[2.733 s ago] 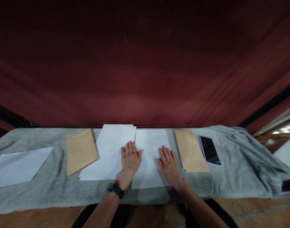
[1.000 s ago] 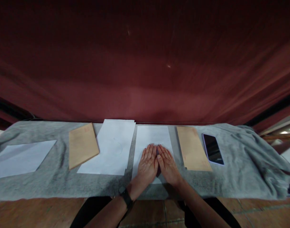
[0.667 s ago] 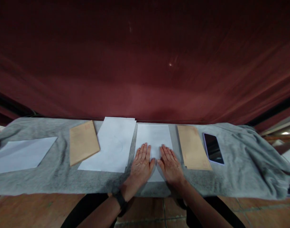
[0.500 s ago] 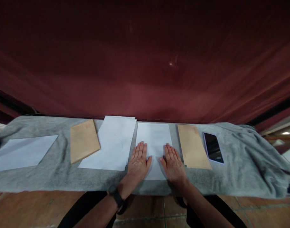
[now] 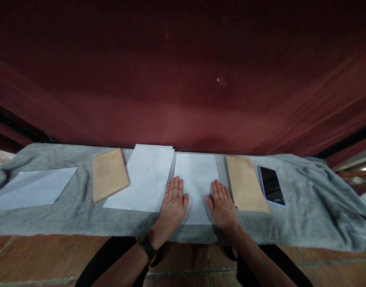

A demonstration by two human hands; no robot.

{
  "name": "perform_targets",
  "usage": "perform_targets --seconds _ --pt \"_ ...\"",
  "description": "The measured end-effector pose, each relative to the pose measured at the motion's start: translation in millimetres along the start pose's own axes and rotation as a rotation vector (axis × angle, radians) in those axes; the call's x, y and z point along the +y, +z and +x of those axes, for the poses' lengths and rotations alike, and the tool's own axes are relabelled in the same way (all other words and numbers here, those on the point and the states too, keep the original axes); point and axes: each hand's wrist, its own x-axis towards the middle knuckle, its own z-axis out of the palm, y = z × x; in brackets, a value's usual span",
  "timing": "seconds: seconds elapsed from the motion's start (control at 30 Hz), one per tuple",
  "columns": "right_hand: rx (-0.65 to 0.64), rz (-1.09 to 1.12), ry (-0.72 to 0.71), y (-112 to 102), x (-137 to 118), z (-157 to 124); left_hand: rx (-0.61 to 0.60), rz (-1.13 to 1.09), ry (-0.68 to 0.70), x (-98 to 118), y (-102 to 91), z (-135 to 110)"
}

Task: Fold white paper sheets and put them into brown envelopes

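Note:
A white sheet of paper lies in front of me on a grey cloth that covers a long table. My left hand rests flat on the sheet's left edge, fingers stretched out, a dark watch on the wrist. Flat on the right edge lies my right hand, fingers also stretched out. Neither hand holds anything. A stack of white sheets lies just left of my left hand. Right of my right hand is a brown envelope.
A second brown envelope lies further left, and another white sheet at the far left. A phone with a dark screen lies right of the brown envelope. A dark red curtain hangs behind the table. The cloth bunches at the right end.
My left hand left the stack and joined my right at the middle of the single sheet. Both hands then slid apart to its left and right edges.

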Motion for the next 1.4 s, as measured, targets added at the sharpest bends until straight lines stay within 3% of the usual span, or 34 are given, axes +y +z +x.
perform_targets --seconds 0.27,0.7,1.0,1.2,1.4 --pt "-0.116 0.133 -0.186 -7.0 -23.3 -7.1 -0.121 -0.075 0.18 36.6 1.1 -13.0" --pt "-0.034 0.027 -0.087 -2.5 5.8 -16.1 -0.147 -0.047 0.075 12.6 -13.3 -16.8" --pt "-0.016 0.025 -0.094 0.7 9.6 -16.2 -0.166 -0.01 0.045 14.5 -10.2 -12.2" --pt "-0.048 0.061 -0.08 -5.4 12.0 7.1 -0.167 0.002 0.097 17.7 -7.6 10.5" --pt "-0.073 0.286 -0.081 3.3 0.5 46.0 -0.166 -0.045 0.239 23.4 5.8 35.9"
